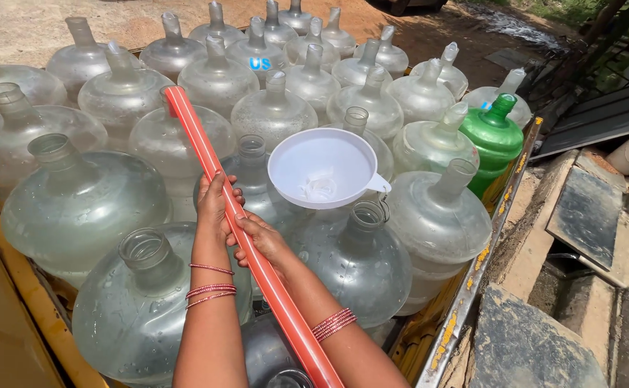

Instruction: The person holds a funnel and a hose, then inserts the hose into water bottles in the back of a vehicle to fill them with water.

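Roughly two dozen clear plastic water jugs (77,208) stand packed together in a yellow-edged cart (472,287), along with one green jug (496,140), one white funnel (323,169) sitting in a jug mouth, and one orange-red hose (257,259). The hose is smooth, round and glossy, its long axis running diagonally from the lower right near the camera up and left across the jug tops. The left hand (215,208) and right hand (262,241) sit side by side at its middle, fingers curled tight around it.

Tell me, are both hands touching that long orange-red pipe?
Touching. The head view shows the left hand and the right hand both wrapped around the orange-red pipe.
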